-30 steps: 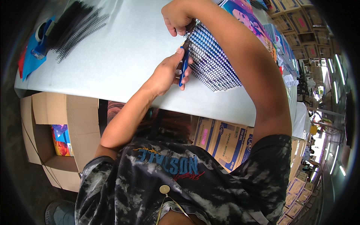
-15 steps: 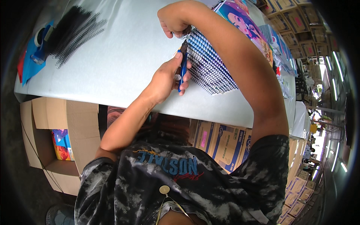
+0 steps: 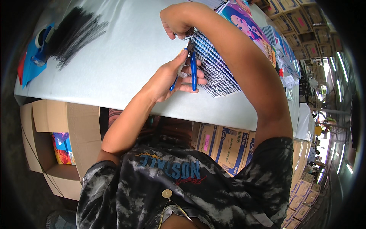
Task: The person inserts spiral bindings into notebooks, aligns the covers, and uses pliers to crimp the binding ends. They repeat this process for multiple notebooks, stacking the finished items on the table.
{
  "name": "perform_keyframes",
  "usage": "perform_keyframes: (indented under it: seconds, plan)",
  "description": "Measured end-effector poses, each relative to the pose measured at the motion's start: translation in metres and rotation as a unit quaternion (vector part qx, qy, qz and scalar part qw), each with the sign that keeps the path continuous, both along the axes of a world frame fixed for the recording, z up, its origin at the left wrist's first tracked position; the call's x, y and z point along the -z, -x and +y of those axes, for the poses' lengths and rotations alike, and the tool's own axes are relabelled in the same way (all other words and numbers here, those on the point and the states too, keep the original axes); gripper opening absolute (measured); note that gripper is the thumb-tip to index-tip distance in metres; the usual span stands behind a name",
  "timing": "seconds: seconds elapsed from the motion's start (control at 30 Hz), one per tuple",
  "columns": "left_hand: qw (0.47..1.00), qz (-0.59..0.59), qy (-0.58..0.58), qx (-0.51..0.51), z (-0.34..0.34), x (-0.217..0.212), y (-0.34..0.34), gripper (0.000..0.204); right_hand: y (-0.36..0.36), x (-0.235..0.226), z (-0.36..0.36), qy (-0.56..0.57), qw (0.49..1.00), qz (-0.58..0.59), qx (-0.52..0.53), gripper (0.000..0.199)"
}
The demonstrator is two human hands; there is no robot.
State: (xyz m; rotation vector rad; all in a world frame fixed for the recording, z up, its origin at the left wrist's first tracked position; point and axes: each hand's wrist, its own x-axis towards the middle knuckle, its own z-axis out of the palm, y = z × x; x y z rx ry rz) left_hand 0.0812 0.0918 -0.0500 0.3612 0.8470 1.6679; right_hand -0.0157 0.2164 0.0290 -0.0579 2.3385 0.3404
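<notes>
My left hand holds blue-handled cutting pliers; their handles are spread and their dark jaws point away from me. The jaws are at the far left corner of a stack of spiral-bound notebooks, whose rows of coils face up. At that same corner my right hand bends down with curled fingers by a dark coil end. Exactly what those fingers grip is hidden. My right forearm passes over the stack and covers part of it. Beyond the arm lie notebooks with a purple illustrated cover.
Loose black spiral coils lie at the left of the white table, beside a blue tape dispenser. An open cardboard box stands below the left edge. More cartons sit under the table, and stacked boxes at the far right.
The pliers' handles have opened from nearly closed, and my left fingers have spread with them. The pliers have shifted slightly right. My right hand has stayed in place.
</notes>
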Motion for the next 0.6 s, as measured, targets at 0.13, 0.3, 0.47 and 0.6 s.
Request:
perform_keyframes:
  seconds: [0.13,0.3,0.47,0.6]
  plan:
    - [0.999,0.022,0.038,0.009,-0.005,-0.003,0.002,0.058,0.0,0.003,0.003,0.0,1.0,0.022,-0.012,0.032]
    - [1.0,0.019,-0.014,-0.011,-0.004,-0.006,-0.007,0.058,-0.011,-0.026,-0.003,-0.019,1.0,-0.015,-0.004,0.025]
    - [0.998,0.064,0.005,0.007,0.008,-0.005,0.004,0.059,-0.017,-0.046,-0.004,-0.061,0.994,-0.067,0.064,0.022]
    - [0.996,0.071,0.059,-0.017,-0.002,-0.001,-0.001,0.06,-0.028,-0.071,-0.006,0.008,0.999,-0.032,0.039,0.025]
